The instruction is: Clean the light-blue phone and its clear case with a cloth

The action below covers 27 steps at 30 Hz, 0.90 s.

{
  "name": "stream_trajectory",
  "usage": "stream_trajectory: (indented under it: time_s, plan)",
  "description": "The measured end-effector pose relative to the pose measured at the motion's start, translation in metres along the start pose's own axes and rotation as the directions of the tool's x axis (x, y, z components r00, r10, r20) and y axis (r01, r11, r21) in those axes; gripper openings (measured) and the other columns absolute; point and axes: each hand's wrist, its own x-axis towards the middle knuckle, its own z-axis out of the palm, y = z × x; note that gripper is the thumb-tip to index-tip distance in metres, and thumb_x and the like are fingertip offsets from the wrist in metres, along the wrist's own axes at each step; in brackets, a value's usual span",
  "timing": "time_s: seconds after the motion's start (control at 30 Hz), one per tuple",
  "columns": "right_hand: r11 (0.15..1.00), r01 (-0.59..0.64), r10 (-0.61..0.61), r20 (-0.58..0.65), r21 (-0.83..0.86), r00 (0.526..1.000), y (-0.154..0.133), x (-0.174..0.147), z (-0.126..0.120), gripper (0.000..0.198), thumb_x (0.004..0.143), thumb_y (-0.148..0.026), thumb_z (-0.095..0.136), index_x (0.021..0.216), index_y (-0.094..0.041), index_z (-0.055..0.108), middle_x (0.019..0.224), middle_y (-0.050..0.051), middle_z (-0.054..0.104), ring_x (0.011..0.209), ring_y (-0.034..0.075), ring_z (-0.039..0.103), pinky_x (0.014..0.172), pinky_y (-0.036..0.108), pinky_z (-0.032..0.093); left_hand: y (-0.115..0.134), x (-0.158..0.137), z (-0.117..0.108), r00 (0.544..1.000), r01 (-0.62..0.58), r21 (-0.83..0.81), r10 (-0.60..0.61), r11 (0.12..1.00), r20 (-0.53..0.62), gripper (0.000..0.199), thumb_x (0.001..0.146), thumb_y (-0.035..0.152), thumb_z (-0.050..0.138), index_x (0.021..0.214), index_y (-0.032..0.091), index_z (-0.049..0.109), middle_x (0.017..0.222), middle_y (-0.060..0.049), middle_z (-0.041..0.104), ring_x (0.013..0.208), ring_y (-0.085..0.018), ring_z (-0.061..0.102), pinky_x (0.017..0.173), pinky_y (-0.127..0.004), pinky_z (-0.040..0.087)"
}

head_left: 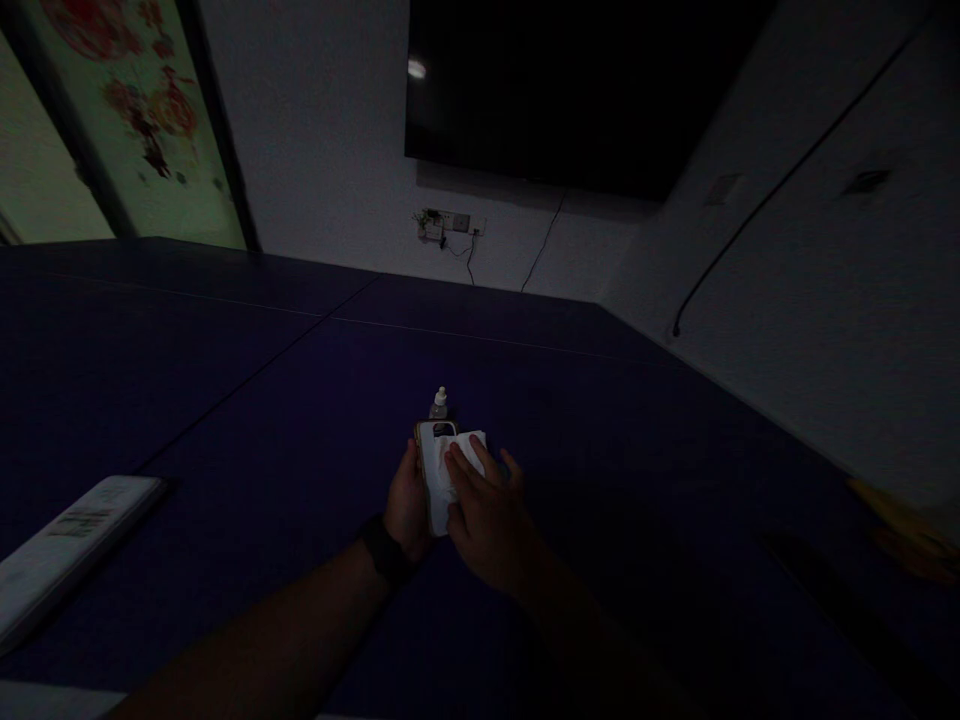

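My left hand (407,505) grips a smartphone (435,500) along its left side and lower edge. The phone looks to be in a case with a yellowish rim, its pale face turned up toward me. Over that face my right hand (487,510) presses a white tissue (472,450), its fingers lying on top of the cloth-like sheet and hiding part of the phone. Just beyond the phone's top edge stands a small clear bottle (439,405) with a white cap, its lower part hidden behind the phone.
A dark blue surface (300,420) spreads around my hands. At left lies a long white box (82,540) with a label. A large dark screen (570,90) hangs on the wall above sockets (450,225) with cables. Something yellow (900,525) lies at far right.
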Motion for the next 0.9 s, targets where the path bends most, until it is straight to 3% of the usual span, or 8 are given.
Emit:
stream_trajectory:
  time_s: [0.17,0.33,0.5,0.67,0.8,0.9]
  plan:
    - [0.998,-0.06,0.06,0.058,0.003,0.996,-0.012,-0.003,-0.002,0.042,0.104,-0.027,0.047,0.144,-0.02,0.061,0.151,0.009,0.062,0.151,0.039,0.038,0.12,0.065,0.026,0.001,0.001,-0.005,0.999,-0.017,-0.021,0.018,1.0,0.038,0.055,0.104,0.056,0.042,0.119,0.013,0.073,0.103,-0.011,0.08,0.101,-0.026,0.075,0.104,-0.038,0.052]
    - [0.999,-0.027,0.028,0.053,-0.023,0.998,-0.016,-0.004,-0.002,0.064,0.103,-0.048,0.054,0.156,-0.011,0.046,0.163,0.017,0.046,0.156,0.044,0.026,0.118,0.066,0.029,0.002,0.001,-0.009,0.995,0.03,-0.015,-0.029,0.999,0.098,0.058,0.103,0.058,0.044,0.127,0.012,0.07,0.108,-0.013,0.079,0.105,-0.028,0.074,0.105,-0.039,0.051]
    - [0.997,-0.073,0.073,0.055,-0.012,0.996,-0.013,-0.002,-0.003,0.043,0.105,-0.038,0.052,0.144,-0.021,0.06,0.151,0.011,0.061,0.153,0.04,0.035,0.12,0.07,0.021,0.001,0.0,-0.004,0.999,-0.019,-0.013,0.02,1.0,0.035,0.057,0.104,0.057,0.042,0.122,0.011,0.072,0.111,-0.013,0.079,0.105,-0.026,0.074,0.106,-0.037,0.05]
    - [0.997,-0.06,0.063,0.06,-0.049,0.996,-0.018,-0.001,0.005,0.075,0.101,-0.053,0.057,0.159,-0.008,0.038,0.166,0.02,0.039,0.156,0.046,0.027,0.118,0.068,0.029,-0.002,-0.001,-0.004,0.997,0.019,0.017,-0.02,1.0,0.068,0.055,0.105,0.055,0.042,0.122,0.012,0.072,0.109,-0.012,0.08,0.108,-0.026,0.074,0.107,-0.037,0.05]
    - [0.997,-0.067,0.068,0.02,-0.047,0.997,-0.016,-0.001,0.005,0.052,0.106,-0.047,0.049,0.148,-0.016,0.056,0.153,0.015,0.059,0.151,0.042,0.038,0.118,0.067,0.027,-0.002,0.0,-0.007,0.998,0.009,0.029,-0.011,1.0,0.065,0.057,0.104,0.058,0.043,0.121,0.012,0.073,0.105,-0.013,0.08,0.106,-0.028,0.074,0.104,-0.039,0.051]
    - [0.997,-0.061,0.061,-0.006,-0.047,0.998,-0.013,-0.003,0.003,0.052,0.106,-0.046,0.05,0.15,-0.019,0.054,0.155,0.015,0.057,0.151,0.042,0.039,0.116,0.066,0.029,0.0,0.0,-0.007,0.997,0.009,0.029,-0.011,1.0,0.078,0.059,0.103,0.059,0.043,0.124,0.011,0.072,0.108,-0.014,0.079,0.107,-0.029,0.074,0.102,-0.039,0.052]
